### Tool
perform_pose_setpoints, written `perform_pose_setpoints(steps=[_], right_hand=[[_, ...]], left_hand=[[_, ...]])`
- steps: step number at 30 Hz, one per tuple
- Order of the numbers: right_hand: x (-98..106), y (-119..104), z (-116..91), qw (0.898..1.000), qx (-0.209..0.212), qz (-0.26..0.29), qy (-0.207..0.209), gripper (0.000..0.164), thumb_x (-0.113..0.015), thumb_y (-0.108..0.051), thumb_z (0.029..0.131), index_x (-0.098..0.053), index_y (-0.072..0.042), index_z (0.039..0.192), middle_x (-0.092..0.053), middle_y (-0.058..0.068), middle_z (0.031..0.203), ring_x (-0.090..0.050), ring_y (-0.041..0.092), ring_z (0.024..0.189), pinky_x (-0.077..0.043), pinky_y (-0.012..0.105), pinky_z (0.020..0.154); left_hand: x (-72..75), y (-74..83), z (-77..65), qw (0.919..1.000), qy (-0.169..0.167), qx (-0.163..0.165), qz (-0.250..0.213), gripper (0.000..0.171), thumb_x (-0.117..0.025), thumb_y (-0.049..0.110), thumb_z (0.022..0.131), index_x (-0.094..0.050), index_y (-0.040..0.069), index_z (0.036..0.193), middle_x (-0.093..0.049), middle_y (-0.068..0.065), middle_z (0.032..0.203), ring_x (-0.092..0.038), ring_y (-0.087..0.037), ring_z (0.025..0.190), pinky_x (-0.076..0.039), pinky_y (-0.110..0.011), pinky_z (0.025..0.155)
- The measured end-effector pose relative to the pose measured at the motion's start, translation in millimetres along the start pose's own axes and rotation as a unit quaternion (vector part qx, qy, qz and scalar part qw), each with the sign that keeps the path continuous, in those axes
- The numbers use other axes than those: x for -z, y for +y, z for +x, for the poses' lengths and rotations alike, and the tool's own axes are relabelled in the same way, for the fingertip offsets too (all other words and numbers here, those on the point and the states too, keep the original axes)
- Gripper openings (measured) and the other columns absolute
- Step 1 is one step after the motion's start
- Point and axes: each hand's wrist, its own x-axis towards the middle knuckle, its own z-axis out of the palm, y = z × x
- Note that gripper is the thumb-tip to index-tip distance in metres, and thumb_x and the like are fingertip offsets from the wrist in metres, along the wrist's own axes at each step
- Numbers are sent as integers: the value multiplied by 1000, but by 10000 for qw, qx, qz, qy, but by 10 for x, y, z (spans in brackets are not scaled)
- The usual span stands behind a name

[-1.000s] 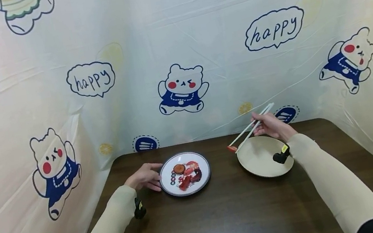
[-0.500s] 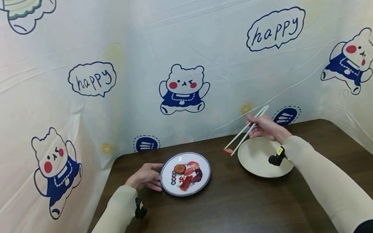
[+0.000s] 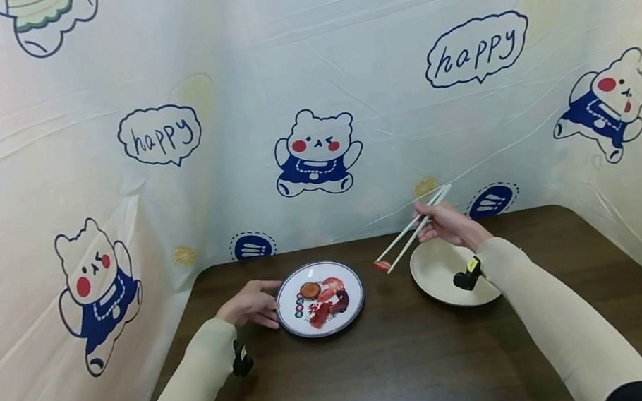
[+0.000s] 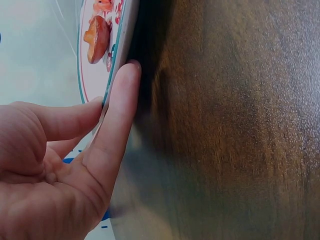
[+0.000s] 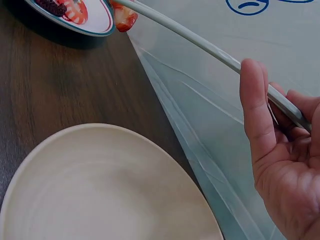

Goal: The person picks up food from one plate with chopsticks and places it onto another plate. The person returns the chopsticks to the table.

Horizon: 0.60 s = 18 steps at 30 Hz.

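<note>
My left hand [image 3: 252, 306] pinches the left rim of a white, blue-edged plate [image 3: 288, 306], thumb on top and a finger underneath in the left wrist view. On this plate lie a round brown piece [image 3: 310, 291], a pink-and-white shrimp [image 3: 331, 286], a dark bumpy piece [image 5: 52, 6] and red pieces [image 3: 319, 314]. My right hand [image 3: 449, 224] grips a pair of pale chopsticks [image 5: 190, 36]. Their tips hold a small red-orange food piece [image 3: 383, 266] in the gap between the plates, close to the white plate's right side.
A cream plate [image 3: 451, 281] with nothing visible on it sits below my right wrist. Both plates stand near the back edge of the dark wooden table [image 3: 354, 388]. A printed curtain [image 3: 293, 40] hangs right behind and along both sides.
My right hand has moved left with the chopsticks, carrying the red-orange piece from beside the cream plate toward the white plate. My left hand stays at the white plate's rim.
</note>
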Motion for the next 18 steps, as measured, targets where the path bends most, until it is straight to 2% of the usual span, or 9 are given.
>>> perform_pose_setpoints(steps=[13, 18], right_hand=[[-108, 92, 100, 9999, 35, 42, -89, 37, -39, -26, 103, -49, 8, 97, -61, 12, 70, -64, 21, 53, -59, 34, 54], [-145, 107, 116, 9999, 12, -4, -150, 40, -38, -26, 103, -46, 13, 101, -61, 12, 70, -64, 21, 53, -59, 34, 55]], left_hand=[[23, 6, 11, 10000, -15, -22, -85, 62, -55, -1, 90, -34, 8, 147, -58, -24, 95, -65, -28, 67, -59, -44, 68], [20, 6, 7, 10000, -22, -15, -86, 61, -54, -2, 90, -34, 8, 147, -58, -24, 95, -65, -29, 68, -59, -44, 68]])
